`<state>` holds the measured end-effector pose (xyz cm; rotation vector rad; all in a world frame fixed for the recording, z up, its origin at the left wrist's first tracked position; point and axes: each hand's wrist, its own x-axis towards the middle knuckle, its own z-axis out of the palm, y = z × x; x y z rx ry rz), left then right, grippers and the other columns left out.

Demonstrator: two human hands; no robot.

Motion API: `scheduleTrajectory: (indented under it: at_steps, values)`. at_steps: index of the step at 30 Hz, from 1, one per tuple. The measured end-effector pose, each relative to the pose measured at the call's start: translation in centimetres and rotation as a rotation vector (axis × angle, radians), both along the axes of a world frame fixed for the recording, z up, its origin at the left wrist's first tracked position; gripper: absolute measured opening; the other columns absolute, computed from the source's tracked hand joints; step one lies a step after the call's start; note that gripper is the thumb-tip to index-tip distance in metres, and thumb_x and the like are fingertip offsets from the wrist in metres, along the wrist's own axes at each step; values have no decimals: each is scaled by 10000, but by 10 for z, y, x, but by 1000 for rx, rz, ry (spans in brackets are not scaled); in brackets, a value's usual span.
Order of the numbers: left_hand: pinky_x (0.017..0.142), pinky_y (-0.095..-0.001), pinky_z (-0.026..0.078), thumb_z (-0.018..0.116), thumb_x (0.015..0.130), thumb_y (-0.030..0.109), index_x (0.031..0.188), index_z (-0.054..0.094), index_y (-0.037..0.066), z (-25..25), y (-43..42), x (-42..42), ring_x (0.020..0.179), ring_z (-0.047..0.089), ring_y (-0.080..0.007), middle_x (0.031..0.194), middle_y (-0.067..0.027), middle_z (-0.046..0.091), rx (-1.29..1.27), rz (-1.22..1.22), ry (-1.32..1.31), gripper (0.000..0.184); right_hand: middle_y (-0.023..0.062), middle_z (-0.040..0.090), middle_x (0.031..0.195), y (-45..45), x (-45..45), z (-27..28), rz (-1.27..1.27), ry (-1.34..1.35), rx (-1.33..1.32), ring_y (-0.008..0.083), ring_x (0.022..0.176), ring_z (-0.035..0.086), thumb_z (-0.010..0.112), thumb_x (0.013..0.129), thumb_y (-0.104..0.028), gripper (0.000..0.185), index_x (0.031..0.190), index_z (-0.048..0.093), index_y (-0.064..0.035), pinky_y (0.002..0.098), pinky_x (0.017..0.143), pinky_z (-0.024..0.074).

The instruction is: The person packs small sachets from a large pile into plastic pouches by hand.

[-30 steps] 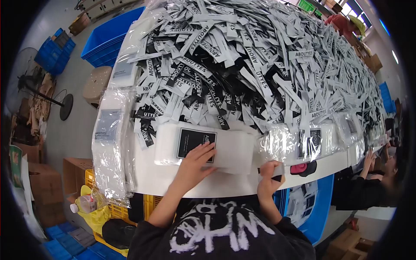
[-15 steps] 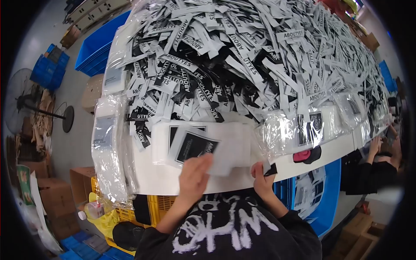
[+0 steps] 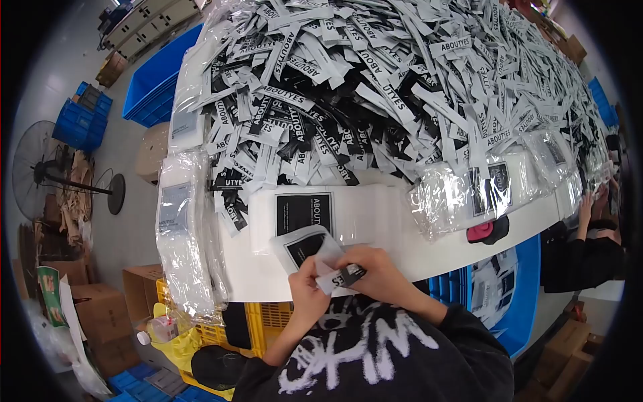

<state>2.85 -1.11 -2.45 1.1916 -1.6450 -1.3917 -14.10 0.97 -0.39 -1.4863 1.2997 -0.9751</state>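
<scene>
My left hand is closed on the edge of a translucent plastic bag with a black printed panel; the bag curls up above my fingers. My right hand pinches a small black-and-white printed packet at the bag's near end. Whether the packet is inside the bag's mouth I cannot tell. Just beyond my hands, a stack of similar flat bags lies on the white table, its top one showing a black ABOUTYES panel.
A large heap of slim ABOUTYES packets covers the table's far part. Clear-wrapped bag bundles lie left, more bundles right. A pink-and-black object sits near the edge. Below right is a blue crate; another person works far right.
My left hand has drawn the bag off the stack toward my body. My right hand has moved left with the packet, and both hands now meet at the bag.
</scene>
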Motion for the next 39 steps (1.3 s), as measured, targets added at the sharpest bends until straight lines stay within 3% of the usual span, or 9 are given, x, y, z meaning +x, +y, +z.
scheduleTrajectory:
  at_steps: [3,8,10,16,20,23,27,34,39]
  values:
    - [666,-219,472,592,780,-61,976,556,-39,4,-5,-11,809,583,-57,885,-76,643,132,159,302,201,135,558,1014,1,-1,4,-115,87,-166,322,938,549,695,671,-33,464,1117,567,-58,384,748,469]
    - [693,-369,494,633,660,-31,975,596,16,14,-16,-22,815,577,-350,866,-138,585,-387,-166,-113,320,135,592,960,12,-1,-12,-39,301,-220,324,887,572,655,608,20,599,1191,525,-23,394,733,476]
    - [687,-385,488,644,650,-23,936,599,2,9,-12,-22,834,571,-345,892,-143,589,-404,-161,-205,291,159,613,841,9,-5,-21,-11,352,-267,334,733,599,716,597,-12,587,1158,545,6,375,658,481]
    - [886,-458,421,720,597,12,915,503,49,13,-8,-11,919,569,-393,1015,-146,574,-587,241,-318,387,156,653,939,5,-12,-17,-127,181,-388,299,803,638,663,610,29,566,1163,563,-39,355,678,507]
    - [976,-548,320,728,599,70,1094,415,93,16,-11,-1,1047,544,-340,1114,-141,537,-858,-62,-102,586,113,649,918,11,-14,15,-25,-121,133,167,789,621,582,789,11,355,1141,561,-33,260,693,479]
    - [977,-582,296,780,592,135,1172,422,125,12,-29,-14,1048,543,-344,1168,-145,510,-721,-311,186,681,56,641,859,11,-11,6,-130,-387,-1,117,718,579,555,833,-17,280,1112,557,-4,259,655,469]
    - [941,-496,360,854,528,196,1241,422,152,19,-16,-39,1088,492,-360,1239,-172,449,-661,-283,-229,835,2,586,796,24,-26,18,-380,-515,314,58,729,511,548,864,-49,165,1020,573,-2,223,655,408]
    - [900,-442,375,831,584,227,1114,497,109,-2,-16,-36,1098,440,-363,1249,-177,419,-513,-172,-165,637,29,577,780,27,-80,-7,-458,-129,-14,88,709,519,550,891,-62,116,982,570,8,219,653,405]
    - [909,-446,370,842,580,222,1105,468,95,6,-16,-36,1105,428,-361,1255,-183,404,-513,-212,-263,656,135,597,892,23,-68,3,-399,-790,-283,168,840,558,432,958,-113,183,1062,512,14,276,756,431]
